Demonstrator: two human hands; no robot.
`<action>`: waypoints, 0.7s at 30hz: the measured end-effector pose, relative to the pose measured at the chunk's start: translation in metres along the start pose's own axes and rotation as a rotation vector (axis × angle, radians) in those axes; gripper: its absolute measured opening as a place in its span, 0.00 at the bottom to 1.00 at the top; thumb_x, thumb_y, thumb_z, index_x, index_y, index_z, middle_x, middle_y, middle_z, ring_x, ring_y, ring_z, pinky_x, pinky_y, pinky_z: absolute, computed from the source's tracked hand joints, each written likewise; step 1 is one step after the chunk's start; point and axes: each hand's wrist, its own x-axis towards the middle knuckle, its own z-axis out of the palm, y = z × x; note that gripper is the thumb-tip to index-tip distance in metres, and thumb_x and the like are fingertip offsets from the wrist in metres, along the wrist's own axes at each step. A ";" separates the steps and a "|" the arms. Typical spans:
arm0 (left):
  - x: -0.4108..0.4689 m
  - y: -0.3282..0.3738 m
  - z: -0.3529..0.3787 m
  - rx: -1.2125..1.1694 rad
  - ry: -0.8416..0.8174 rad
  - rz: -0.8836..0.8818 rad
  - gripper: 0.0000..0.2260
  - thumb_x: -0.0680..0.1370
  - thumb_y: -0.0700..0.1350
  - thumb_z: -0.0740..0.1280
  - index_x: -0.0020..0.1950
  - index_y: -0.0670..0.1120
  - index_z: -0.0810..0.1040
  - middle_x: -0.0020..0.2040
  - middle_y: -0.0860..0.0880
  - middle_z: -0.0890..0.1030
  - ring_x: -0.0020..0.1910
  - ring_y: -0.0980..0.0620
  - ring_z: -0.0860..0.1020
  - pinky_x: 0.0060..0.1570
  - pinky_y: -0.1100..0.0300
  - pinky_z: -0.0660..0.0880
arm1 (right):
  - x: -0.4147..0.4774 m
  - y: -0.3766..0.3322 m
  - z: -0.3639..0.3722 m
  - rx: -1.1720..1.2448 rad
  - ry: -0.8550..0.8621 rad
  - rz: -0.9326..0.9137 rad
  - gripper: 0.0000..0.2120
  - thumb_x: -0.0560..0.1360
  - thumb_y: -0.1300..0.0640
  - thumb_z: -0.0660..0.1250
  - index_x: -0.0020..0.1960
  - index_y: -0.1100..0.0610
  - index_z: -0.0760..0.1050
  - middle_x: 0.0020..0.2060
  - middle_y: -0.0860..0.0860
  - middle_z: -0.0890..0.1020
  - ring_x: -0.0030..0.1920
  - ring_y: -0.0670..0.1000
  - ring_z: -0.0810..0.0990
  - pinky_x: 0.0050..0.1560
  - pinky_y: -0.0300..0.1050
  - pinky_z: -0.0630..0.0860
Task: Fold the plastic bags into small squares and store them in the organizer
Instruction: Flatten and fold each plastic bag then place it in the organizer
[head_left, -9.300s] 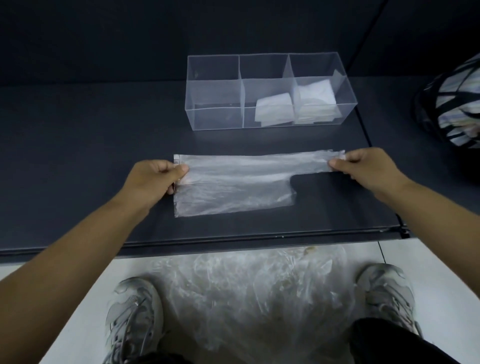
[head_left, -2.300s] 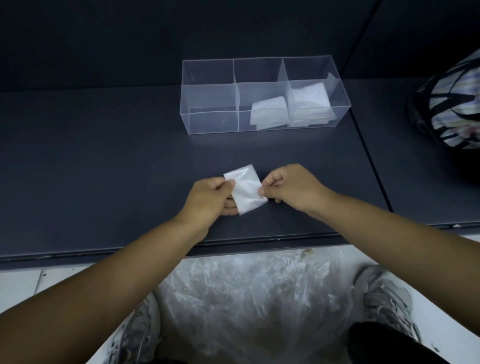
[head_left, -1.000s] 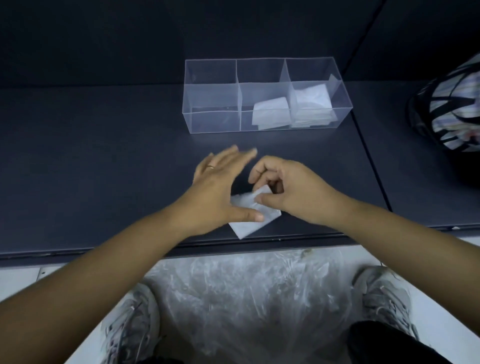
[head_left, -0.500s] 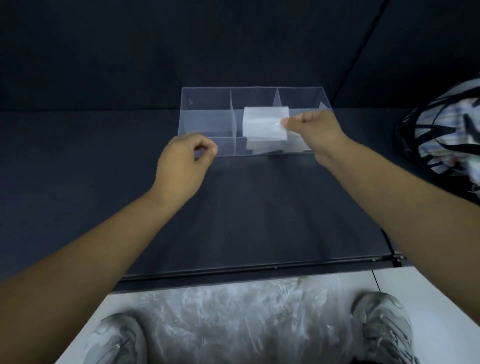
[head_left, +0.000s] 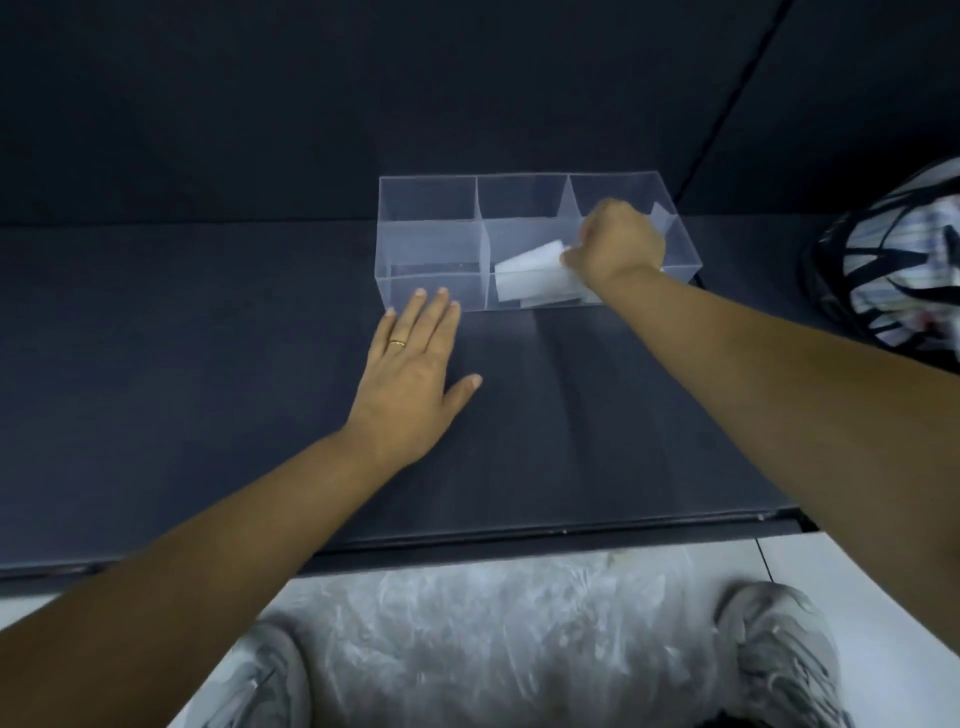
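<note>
The grip of the right hand (head_left: 618, 244) pinched the small folded white plastic square (head_left: 527, 273), tilted inside the middle compartment of the clear plastic organizer (head_left: 431, 228). The left hand (head_left: 415, 379) lay flat, fingers straight, on the dark desk (head_left: 208, 364) by its front wall, probably to steady it.

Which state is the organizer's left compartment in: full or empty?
Empty: the clear left compartment shows only its bare walls and floor.

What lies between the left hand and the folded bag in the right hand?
In the head view, only bare tabletop and the clear front wall of the organizer lie between the left hand and the folded bag, pinched by the right hand.
</note>
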 end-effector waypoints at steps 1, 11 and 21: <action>-0.011 0.004 0.004 -0.023 -0.027 0.011 0.32 0.80 0.58 0.54 0.78 0.45 0.46 0.79 0.49 0.45 0.77 0.52 0.40 0.74 0.56 0.35 | -0.004 0.002 -0.004 0.066 0.022 -0.023 0.10 0.74 0.58 0.68 0.54 0.57 0.73 0.52 0.54 0.80 0.55 0.56 0.78 0.53 0.45 0.71; -0.104 0.007 0.033 0.091 -0.161 0.057 0.32 0.79 0.64 0.41 0.78 0.48 0.50 0.79 0.49 0.51 0.78 0.51 0.48 0.76 0.48 0.45 | -0.260 0.075 0.019 0.233 -0.574 -0.886 0.06 0.74 0.47 0.63 0.46 0.48 0.75 0.42 0.42 0.77 0.41 0.41 0.74 0.44 0.39 0.74; -0.104 0.007 0.036 0.099 -0.160 0.067 0.32 0.79 0.64 0.41 0.78 0.47 0.52 0.79 0.48 0.53 0.78 0.49 0.49 0.75 0.47 0.47 | -0.268 0.164 0.085 -0.330 -0.808 -0.865 0.12 0.75 0.45 0.64 0.55 0.48 0.76 0.58 0.47 0.71 0.62 0.49 0.68 0.61 0.43 0.59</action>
